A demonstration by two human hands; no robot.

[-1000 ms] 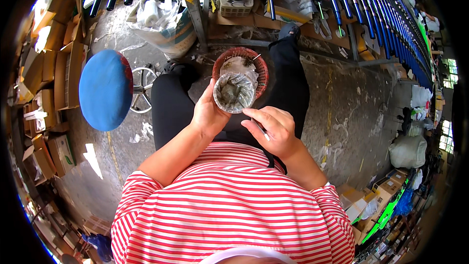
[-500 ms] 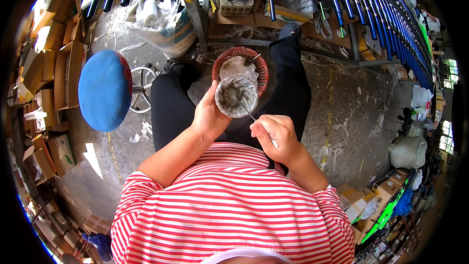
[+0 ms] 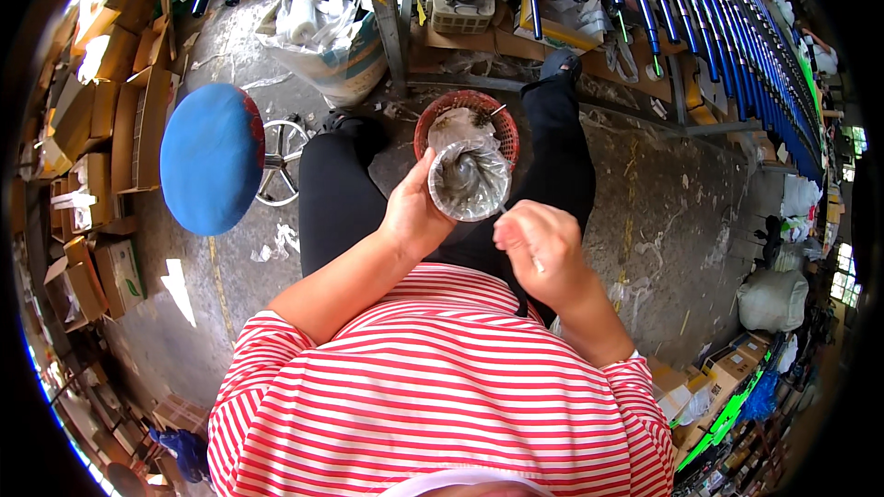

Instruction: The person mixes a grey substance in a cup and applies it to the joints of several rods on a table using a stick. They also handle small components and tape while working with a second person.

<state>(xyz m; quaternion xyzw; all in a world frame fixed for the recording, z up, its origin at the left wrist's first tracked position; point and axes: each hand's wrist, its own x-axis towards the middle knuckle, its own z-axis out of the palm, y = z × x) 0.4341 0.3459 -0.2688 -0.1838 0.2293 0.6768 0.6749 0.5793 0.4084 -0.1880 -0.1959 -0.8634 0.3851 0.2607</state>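
My left hand (image 3: 414, 210) is closed round the left side of a round cup (image 3: 471, 213) lined with clear, crinkled plastic. Greyish wet-looking matter lies inside it, its kind unclear. Just right of the cup's rim, my right hand (image 3: 545, 244) is closed on a thin stick. One pale end of the stick (image 3: 540, 266) pokes out below the fingers, and its other end shows only briefly near the rim. Behind the cup, a red plastic basket (image 3: 424, 120) stands on the floor between my feet, with a whitish sheet (image 3: 458, 125) and a thin rod in it.
A blue round stool (image 3: 214, 161) stands at my left, near a metal wheel-like base (image 3: 285, 164). Rows of dark blue tubes (image 3: 534, 0) jut out ahead, above a white sack (image 3: 345, 64) and a boxy container (image 3: 462, 7). Cardboard boxes (image 3: 143, 124) are stacked far left.
My right hand has drawn back from the cup, so the stick no longer reaches across its inside. The whole view has shifted slightly. My left hand keeps its hold on the cup.
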